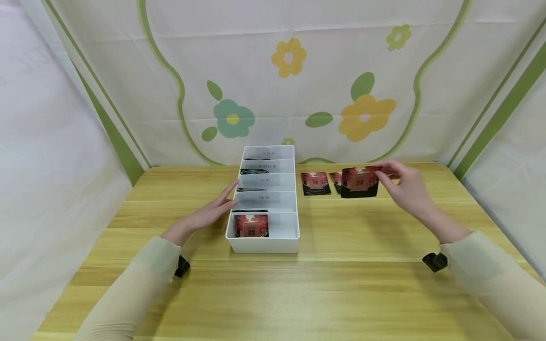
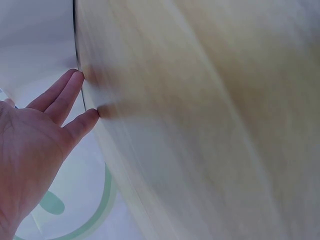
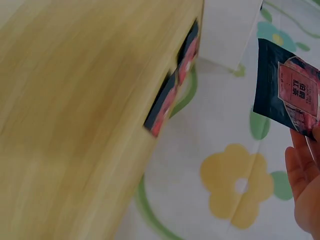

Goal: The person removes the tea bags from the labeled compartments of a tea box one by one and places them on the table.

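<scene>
Flowered cloth (image 1: pixel 239 61) backs the table (image 1: pixel 307 293); right fingers (image 1: pixel 386 181) pinch a sachet (image 1: pixel 359 183), left fingers (image 2: pixel 63 101) outstretched

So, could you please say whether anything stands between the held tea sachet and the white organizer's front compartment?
Only the white organizer's right wall seems in the way; the tea sachet, held by the right hand, should clear it.

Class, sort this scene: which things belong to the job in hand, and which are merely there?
In the job:
held sachet, in the right hand's fingers
two loose sachets
box, left hand at its side
boxed sachet

Merely there:
table
flowered cloth
</scene>
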The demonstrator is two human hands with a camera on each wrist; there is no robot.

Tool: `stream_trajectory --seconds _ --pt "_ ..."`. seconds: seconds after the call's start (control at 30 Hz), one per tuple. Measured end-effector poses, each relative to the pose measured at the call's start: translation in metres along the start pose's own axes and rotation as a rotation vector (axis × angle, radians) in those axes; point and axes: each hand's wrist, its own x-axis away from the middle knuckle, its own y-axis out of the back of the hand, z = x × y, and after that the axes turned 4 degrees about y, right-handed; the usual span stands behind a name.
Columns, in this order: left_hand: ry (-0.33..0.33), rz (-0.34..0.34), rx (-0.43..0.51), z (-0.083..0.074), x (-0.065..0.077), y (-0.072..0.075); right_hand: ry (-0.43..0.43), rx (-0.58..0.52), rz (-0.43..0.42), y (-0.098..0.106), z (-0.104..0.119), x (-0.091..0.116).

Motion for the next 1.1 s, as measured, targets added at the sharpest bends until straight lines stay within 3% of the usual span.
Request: stream_trajectory --seconds 0.27,0.7,1.1 --pt "0.014 -0.004 -0.008 -0.001 0.001 0.000 -0.102 0.080 0.067 0.006 -0.037 0.002" --pt "0.005 -0.003 -0.005 0.001 -0.001 0.000 -0.269 0.109 0.233 0.014 -0.099 0.002" --pt "-0.003 -0.017 -0.024 0.001 -0.001 -0.001 -0.349 0.117 0.362 0.000 -0.137 0.001"
